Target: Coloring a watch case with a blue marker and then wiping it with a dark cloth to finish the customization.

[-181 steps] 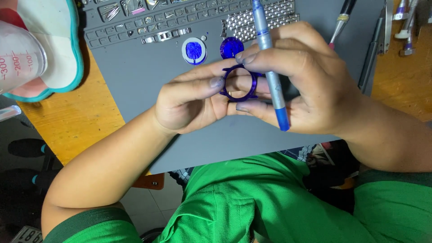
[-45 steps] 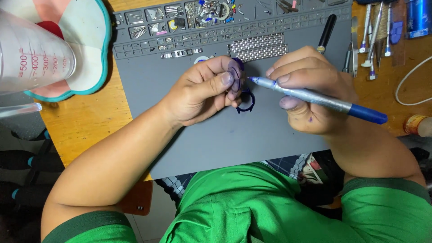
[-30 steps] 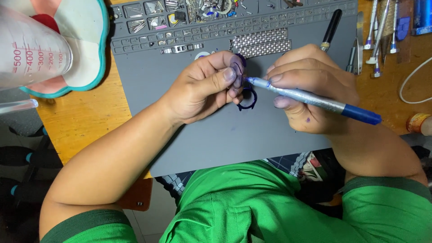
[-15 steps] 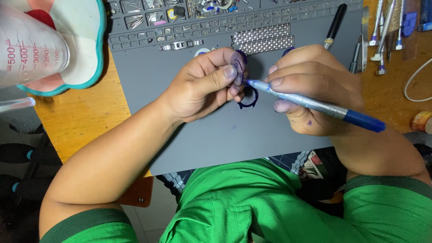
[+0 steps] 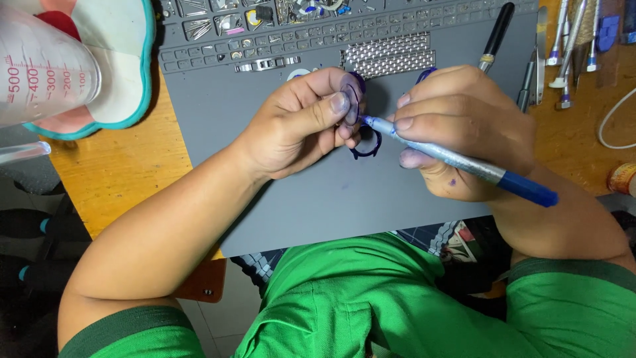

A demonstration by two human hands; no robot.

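My left hand (image 5: 298, 122) pinches a small clear round disc (image 5: 349, 103) with a purple edge between thumb and fingers, above the grey work mat (image 5: 278, 199). A dark blue ring (image 5: 368, 144) hangs just below the fingers of that hand, partly hidden. My right hand (image 5: 464, 129) grips a blue and silver marker pen (image 5: 464, 162), whose tip touches the edge of the disc. Another blue ring piece (image 5: 426, 71) peeks out behind my right knuckles.
A clear measuring cup (image 5: 43, 66) stands on a teal-rimmed dish (image 5: 132, 59) at the top left. The mat's back rows hold small parts and a metal mesh patch (image 5: 387, 53). A black pen (image 5: 497, 30) and several screwdrivers (image 5: 563, 46) lie at the top right on the wooden table (image 5: 112, 172).
The pen tip has closed in on the disc and now touches it. Both hands stay close together over the mat, shifted only slightly.
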